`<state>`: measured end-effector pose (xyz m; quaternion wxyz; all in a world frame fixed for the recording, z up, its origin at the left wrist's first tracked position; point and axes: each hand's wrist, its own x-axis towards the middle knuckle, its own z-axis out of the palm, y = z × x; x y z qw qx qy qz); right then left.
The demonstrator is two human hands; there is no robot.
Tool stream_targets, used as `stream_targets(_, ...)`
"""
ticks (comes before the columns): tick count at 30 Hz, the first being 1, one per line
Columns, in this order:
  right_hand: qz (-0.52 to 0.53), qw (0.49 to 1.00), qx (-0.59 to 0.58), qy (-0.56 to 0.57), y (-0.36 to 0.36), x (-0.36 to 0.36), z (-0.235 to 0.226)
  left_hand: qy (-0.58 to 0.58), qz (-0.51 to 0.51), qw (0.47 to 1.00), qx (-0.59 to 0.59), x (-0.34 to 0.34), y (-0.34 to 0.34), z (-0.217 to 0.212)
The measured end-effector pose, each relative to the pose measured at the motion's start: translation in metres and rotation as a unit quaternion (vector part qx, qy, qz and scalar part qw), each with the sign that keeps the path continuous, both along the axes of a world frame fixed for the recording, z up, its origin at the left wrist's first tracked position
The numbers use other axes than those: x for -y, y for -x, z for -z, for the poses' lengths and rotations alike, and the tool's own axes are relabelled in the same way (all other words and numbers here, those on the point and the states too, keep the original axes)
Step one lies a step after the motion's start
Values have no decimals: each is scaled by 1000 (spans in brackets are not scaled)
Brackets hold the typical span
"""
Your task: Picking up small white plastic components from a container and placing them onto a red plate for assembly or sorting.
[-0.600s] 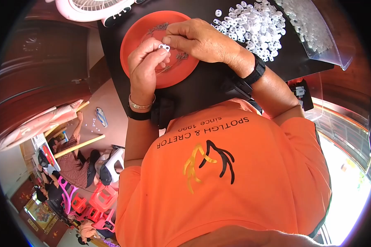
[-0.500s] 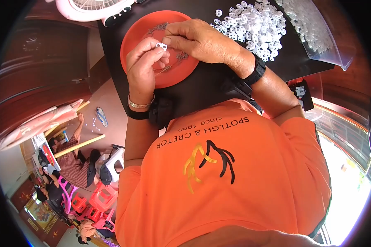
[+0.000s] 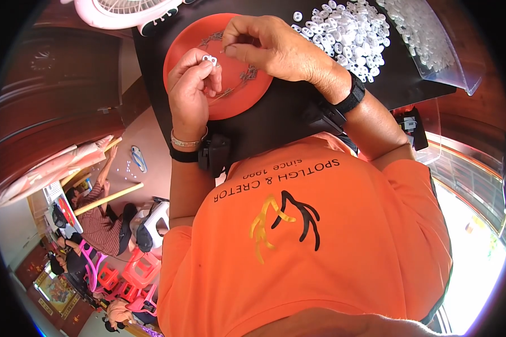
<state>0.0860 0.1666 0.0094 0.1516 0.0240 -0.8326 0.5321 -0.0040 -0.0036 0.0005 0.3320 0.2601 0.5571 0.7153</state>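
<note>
My left hand (image 3: 190, 92) hovers over the left half of the orange plate (image 3: 233, 104), thumb and forefinger pinching a small white plastic piece (image 3: 209, 58) so its holes face up. Just right of it, above the plate's top edge, my right hand (image 3: 275, 48) has its fingertips pressed together on something very thin; it looks like a fine metal pin, though it is too small for me to be sure. The two hands nearly meet over the plate.

To do this well, I reckon the white piece wants holding dead steady with the hole clear of my fingertip, while the right hand brings its tip in straight and slow, low over the plate so a slip lands in the dish.

Scattered thin metal bits (image 3: 243, 76) lie on the plate under my right hand. At the plate's upper left, a pink and white fan (image 3: 123, 12) sits at the edge of the black tabletop (image 3: 287, 121). Right of the plate there's a heap of white plastic pieces (image 3: 346, 31), and further right a clear plastic bag (image 3: 433, 42) holding more. My right wrist, with its black watch, crosses between plate and heap, so reaching for that stock means lifting over it.
</note>
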Motion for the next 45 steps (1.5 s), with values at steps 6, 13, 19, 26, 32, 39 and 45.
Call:
stream_targets(6,-21,999,33,5,-3,-1,-8,50,-48,993,-93,-7,-8,-2)
stream_targets(13,-58,995,-43,-64,1,4,3,55,-2,994,-93,-5,-6,-2)
stream_targets(19,-46,996,39,-67,-5,1,-14,61,-15,992,-109,-6,-7,-3)
stream_targets(26,-30,998,-8,-46,0,-7,-5,70,-2,992,-102,-5,-8,-3)
stream_targets(32,-58,997,-9,-51,-1,-4,-6,52,12,992,-110,-6,-7,-2)
stream_targets(39,-40,995,-11,-92,1,-8,-5,63,5,990,-125,-6,-7,-3)
stream_targets(45,-47,994,-22,-98,-1,-7,-7,62,21,989,-134,-5,-6,-3)
